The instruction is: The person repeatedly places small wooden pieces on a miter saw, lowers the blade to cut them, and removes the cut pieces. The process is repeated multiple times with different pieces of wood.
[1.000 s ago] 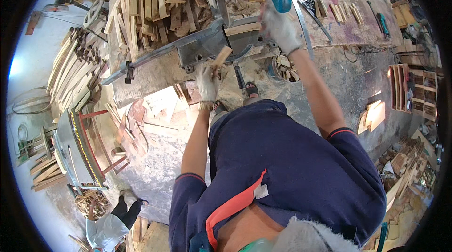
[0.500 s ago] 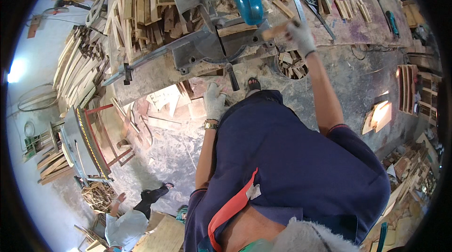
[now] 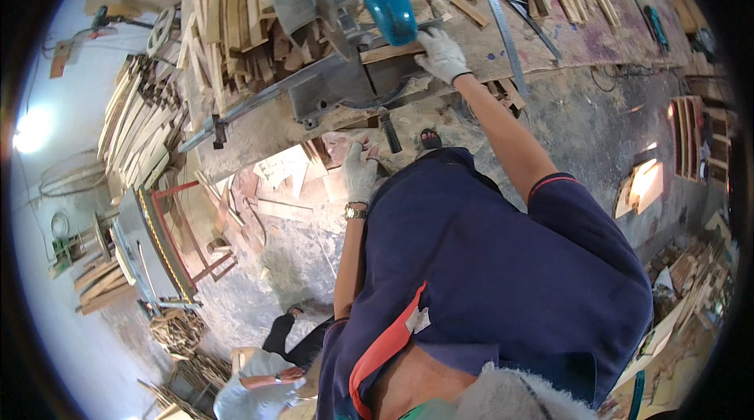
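Observation:
A grey miter saw with a teal handle (image 3: 390,8) stands on the workbench. On its base, across the blade slot, lies a short wood strip (image 3: 390,52). My right hand (image 3: 443,56), in a white work glove, reaches to the strip's right end and closes on it; the fingertips are partly hidden beside the saw. My left hand (image 3: 360,175), gloved too, hangs low in front of the bench, left of the saw's black front knob (image 3: 389,131). Its fingers are loosely apart and nothing shows in them.
Wood strips (image 3: 234,12) are heaped left of the saw. A metal ruler (image 3: 506,39) and short wood pieces (image 3: 577,6) lie on the right. Offcuts (image 3: 506,96) sit below the bench edge. At lower left, another person (image 3: 255,388) is near a red-legged table (image 3: 161,251).
My right hand has moved left from the bench's right side to the strip on the saw. The wood piece it held has left it. The other person has shifted right.

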Demonstrator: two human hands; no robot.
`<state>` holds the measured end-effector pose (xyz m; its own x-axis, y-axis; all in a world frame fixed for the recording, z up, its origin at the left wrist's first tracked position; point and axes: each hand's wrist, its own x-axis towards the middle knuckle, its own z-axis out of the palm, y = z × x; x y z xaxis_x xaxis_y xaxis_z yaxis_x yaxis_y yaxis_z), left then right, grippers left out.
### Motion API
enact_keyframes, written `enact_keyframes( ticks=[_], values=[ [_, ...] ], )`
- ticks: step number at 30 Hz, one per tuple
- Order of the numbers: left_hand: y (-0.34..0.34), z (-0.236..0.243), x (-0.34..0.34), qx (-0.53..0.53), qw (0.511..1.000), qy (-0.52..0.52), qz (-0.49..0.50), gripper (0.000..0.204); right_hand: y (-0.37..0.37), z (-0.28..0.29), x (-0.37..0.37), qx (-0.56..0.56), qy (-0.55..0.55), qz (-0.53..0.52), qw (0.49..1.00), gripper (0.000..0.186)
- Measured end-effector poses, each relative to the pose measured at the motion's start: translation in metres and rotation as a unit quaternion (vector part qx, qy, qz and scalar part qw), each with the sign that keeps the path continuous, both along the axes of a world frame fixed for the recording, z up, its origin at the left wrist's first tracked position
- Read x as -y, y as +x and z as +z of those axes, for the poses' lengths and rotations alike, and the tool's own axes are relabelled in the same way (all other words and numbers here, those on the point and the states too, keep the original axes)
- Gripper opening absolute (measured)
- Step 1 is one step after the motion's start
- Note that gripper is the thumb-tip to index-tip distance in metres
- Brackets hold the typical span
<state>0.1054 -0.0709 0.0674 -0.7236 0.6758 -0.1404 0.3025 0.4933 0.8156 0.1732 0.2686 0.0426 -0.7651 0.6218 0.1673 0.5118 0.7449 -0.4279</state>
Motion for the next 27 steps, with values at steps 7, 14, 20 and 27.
enact_keyframes(
  ticks=[7, 14, 20, 27],
  values=[
    [0.001, 0.016, -0.005, -0.125, 0.989, -0.046, -0.067, 0.049, 0.025, 0.033, 0.022, 0.068, -0.188, 0.068, 0.977, 0.026],
    [0.010, 0.031, -0.056, -0.414, 0.889, -0.014, -0.193, 0.063, 0.094, 0.042, 0.072, 0.037, -0.661, 0.012, 0.749, 0.047],
    [0.018, 0.032, -0.104, -0.305, 0.896, -0.017, -0.323, 0.033, 0.142, 0.047, 0.091, -0.122, -0.873, -0.069, 0.468, 0.049],
    [0.041, 0.019, -0.133, 0.391, 0.884, 0.148, -0.209, 0.042, 0.152, 0.027, 0.129, -0.184, -0.607, -0.046, 0.772, 0.038]
  ],
)
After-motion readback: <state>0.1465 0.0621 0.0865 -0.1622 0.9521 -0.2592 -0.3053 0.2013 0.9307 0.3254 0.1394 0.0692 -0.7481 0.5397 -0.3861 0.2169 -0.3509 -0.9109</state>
